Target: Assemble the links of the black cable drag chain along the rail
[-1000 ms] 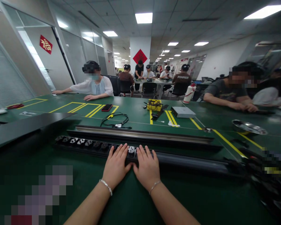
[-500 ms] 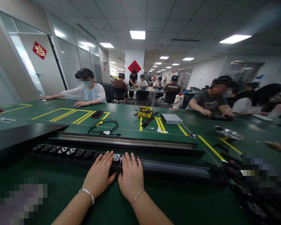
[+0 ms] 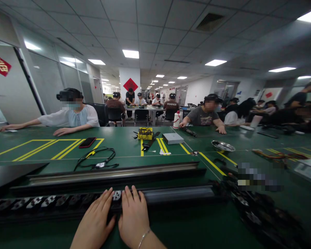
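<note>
A long black power strip housing (image 3: 181, 194) lies across the green table in front of me. Several socket modules (image 3: 48, 201) fill its left part, some with pale faces, others dark. My left hand (image 3: 97, 216) rests on the strip, fingers stretched over its top and thumb by the near side. Beside it my right hand (image 3: 134, 212) lies the same way, fingers straight. Between the fingertips of both hands shows one pale socket module (image 3: 116, 195). The parts under my palms and fingers are hidden.
Behind the strip lies another long metal channel (image 3: 119, 175). Beyond are a looped black cable (image 3: 101, 164), a phone (image 3: 87, 142), a yellow bundle with wires (image 3: 145, 133) and a grey box (image 3: 172, 138). Dark parts are heaped (image 3: 261, 211) at right, near a metal bowl (image 3: 223, 146). Two people sit opposite.
The view has swung right, so the scene sits further left. Both hands stay on the strip around the same pale module. The person opposite at right has moved their hands apart.
</note>
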The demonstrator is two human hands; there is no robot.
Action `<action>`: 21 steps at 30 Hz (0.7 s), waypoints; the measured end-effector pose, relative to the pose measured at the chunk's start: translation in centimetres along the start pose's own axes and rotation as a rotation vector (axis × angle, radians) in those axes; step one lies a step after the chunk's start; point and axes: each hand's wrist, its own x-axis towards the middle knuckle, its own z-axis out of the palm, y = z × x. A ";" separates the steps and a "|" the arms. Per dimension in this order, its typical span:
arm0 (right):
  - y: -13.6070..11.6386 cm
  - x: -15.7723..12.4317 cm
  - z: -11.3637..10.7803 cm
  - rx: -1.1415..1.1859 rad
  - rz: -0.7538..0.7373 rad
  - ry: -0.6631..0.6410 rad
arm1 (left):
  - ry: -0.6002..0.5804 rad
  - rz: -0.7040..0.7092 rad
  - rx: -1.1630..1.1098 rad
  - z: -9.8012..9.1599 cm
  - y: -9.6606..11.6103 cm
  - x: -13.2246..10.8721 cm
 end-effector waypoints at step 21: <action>0.6 -0.9 -0.8 -0.029 0.082 0.012 | -0.008 -0.042 -0.058 0.0 0.0 0.1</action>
